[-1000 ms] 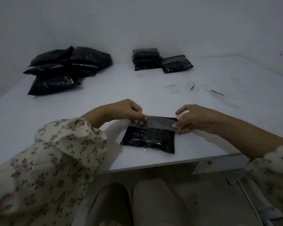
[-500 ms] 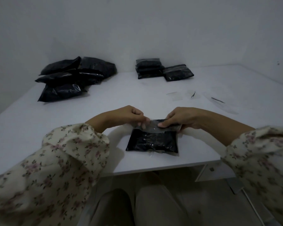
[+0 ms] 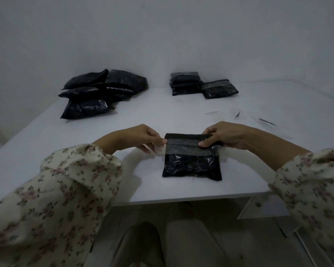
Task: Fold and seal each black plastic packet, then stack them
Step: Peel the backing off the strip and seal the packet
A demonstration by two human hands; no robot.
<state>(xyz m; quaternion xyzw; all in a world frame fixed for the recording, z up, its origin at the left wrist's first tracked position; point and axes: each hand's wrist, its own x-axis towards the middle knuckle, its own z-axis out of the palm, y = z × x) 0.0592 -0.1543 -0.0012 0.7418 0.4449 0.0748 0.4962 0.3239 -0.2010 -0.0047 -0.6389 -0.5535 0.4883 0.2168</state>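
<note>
White table point(image 3: 162, 110); left hand point(image 3: 141, 138) pinches clear strip point(image 3: 189, 149) end, right hand point(image 3: 226, 135) grips packet point(image 3: 191, 164) corner, fingertips hidden.

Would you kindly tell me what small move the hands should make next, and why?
Probably press the loose left end of the tape down round the edge of the packet: the left hand pinches that end, which overhangs the packet, the right hand grips the top right corner, and the strip lies across the folded top.
</note>
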